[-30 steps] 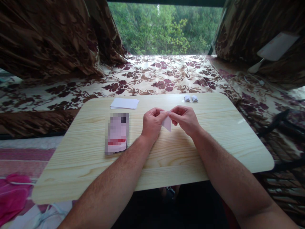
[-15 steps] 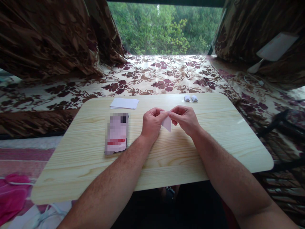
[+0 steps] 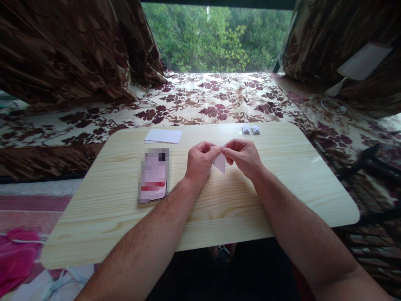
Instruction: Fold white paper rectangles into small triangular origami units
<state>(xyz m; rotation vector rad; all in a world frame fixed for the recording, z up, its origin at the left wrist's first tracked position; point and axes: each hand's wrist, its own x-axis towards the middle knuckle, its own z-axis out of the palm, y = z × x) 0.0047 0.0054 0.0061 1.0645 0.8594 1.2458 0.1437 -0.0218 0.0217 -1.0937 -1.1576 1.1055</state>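
Observation:
A small folded piece of white paper (image 3: 219,163) is held just above the middle of a light wooden table (image 3: 219,209), its point hanging down. My left hand (image 3: 199,162) pinches its upper left edge with closed fingers. My right hand (image 3: 242,157) pinches the upper right edge, fingers curled in. The two hands nearly touch over the paper's top.
A phone (image 3: 153,175) lies flat left of my hands. A stack of white paper sheets (image 3: 163,136) sits at the table's far edge. Two small folded paper pieces (image 3: 250,129) lie at the far right. Floral cloth and curtains surround the table; pink fabric (image 3: 17,255) lies at lower left.

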